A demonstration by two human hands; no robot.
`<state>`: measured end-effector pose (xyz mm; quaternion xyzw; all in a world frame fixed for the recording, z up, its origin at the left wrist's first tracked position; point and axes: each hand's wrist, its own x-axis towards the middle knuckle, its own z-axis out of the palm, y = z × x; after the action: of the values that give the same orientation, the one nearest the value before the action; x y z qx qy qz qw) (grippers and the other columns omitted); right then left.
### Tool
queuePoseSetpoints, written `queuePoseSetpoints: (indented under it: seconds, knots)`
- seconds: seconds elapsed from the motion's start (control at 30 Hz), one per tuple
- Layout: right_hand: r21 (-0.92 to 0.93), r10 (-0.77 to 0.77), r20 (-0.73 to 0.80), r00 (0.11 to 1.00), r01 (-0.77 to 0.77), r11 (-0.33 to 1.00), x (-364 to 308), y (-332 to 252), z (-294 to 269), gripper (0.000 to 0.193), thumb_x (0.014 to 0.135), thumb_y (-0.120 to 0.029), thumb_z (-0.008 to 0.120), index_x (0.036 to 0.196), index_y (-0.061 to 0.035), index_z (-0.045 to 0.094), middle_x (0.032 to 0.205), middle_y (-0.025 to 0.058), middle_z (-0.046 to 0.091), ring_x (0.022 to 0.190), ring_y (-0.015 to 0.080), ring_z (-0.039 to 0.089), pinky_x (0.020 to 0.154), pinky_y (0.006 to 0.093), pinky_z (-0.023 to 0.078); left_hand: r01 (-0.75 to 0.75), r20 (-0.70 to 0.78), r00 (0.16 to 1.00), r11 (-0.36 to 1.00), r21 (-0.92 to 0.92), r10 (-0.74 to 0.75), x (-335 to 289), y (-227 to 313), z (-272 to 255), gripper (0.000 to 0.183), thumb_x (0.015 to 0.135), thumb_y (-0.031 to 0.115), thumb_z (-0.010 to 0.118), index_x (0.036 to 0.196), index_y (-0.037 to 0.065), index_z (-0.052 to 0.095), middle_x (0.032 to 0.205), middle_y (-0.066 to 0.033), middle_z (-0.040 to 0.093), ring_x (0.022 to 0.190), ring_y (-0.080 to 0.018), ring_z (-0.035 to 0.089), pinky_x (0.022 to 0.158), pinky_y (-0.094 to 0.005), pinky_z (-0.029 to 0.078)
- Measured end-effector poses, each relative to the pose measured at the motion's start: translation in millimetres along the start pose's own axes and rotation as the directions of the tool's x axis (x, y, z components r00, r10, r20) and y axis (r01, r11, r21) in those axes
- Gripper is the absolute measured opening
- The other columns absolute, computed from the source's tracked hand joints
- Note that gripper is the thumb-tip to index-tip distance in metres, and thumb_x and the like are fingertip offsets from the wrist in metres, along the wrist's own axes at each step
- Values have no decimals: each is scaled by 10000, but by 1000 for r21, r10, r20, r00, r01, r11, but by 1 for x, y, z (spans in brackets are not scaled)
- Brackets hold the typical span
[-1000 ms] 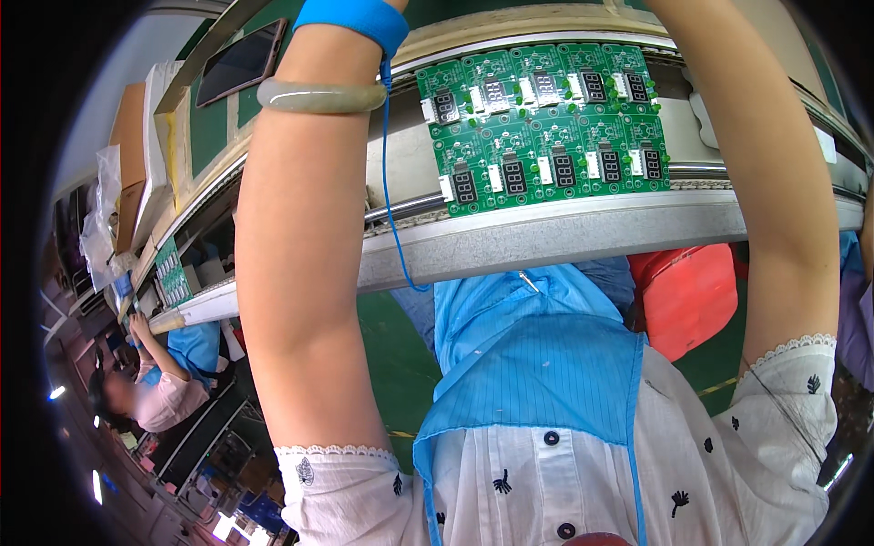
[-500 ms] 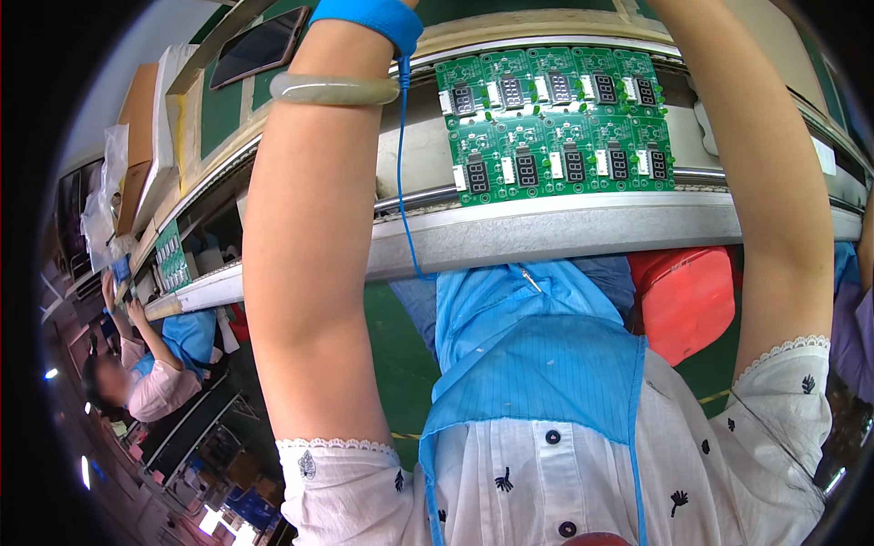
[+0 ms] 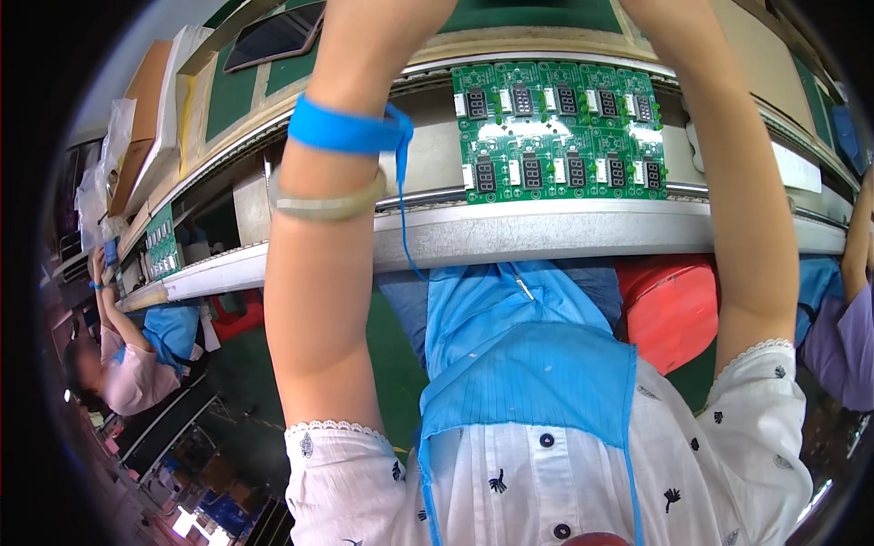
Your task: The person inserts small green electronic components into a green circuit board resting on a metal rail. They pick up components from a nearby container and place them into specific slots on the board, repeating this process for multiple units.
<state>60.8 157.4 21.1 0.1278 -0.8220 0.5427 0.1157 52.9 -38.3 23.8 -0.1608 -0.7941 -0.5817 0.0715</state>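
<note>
A panel of joined green circuit boards (image 3: 566,136), each with a small digit display and a white connector, lies across the rails between my forearms. My left hand (image 3: 396,23) is at the top edge beyond the panel's left side, its fingers out of the picture. A blue wrist strap (image 3: 341,126) with a cord and a pale bangle (image 3: 330,202) circle that arm. Past the panel's far right corner, only the base of my right hand (image 3: 657,20) shows at the top edge. What either hand holds cannot be seen.
Along the near side runs a metal conveyor rail (image 3: 546,229). A phone (image 3: 275,38) lies on the far left ledge, near a cardboard box (image 3: 141,127). Down the line at left, a co-worker (image 3: 146,355) sits by another board panel (image 3: 162,244). A red stool (image 3: 669,309) is below the rail.
My left arm has drawn back, bringing the strap and bangle lower and part of the hand into view. My right forearm has shifted slightly inward. The whole scene has shifted a little.
</note>
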Motion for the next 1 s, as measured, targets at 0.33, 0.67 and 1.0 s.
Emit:
queuePoseSetpoints:
  seconds: [0.33, 0.67, 1.0]
  knots:
    - [422, 152, 315, 937, -282, 862, -76, 3, -1, 266, 961, -104, 723, 1198, 15, 707, 1112, 81, 730, 1054, 144, 685, 935, 265, 517, 177, 16, 983, 924, -340, -182, -102, -6, -24, 198, 976, 63, 678, 1147, -31, 717, 1064, -97, 753, 1010, -152, 704, 953, -265, 512]
    - [342, 122, 310, 943, -230, 911, -94, -6, 7, 217, 953, -114, 741, 1134, 5, 727, 1057, 60, 735, 983, 121, 676, 903, 254, 524, 178, -78, 969, 884, -432, -234, -140, -24, -28, 166, 947, 24, 690, 1096, -39, 725, 1018, -89, 754, 975, -139, 708, 915, -263, 537]
    - [-245, -96, 334, 938, 185, 952, -101, -9, 21, 123, 872, -160, 779, 935, -55, 767, 920, 61, 726, 894, 212, 656, 817, 328, 505, 241, -54, 954, 865, -441, -294, -155, -38, -31, 185, 972, 68, 680, 1136, -1, 732, 1046, -86, 751, 1029, -146, 688, 969, -280, 487]
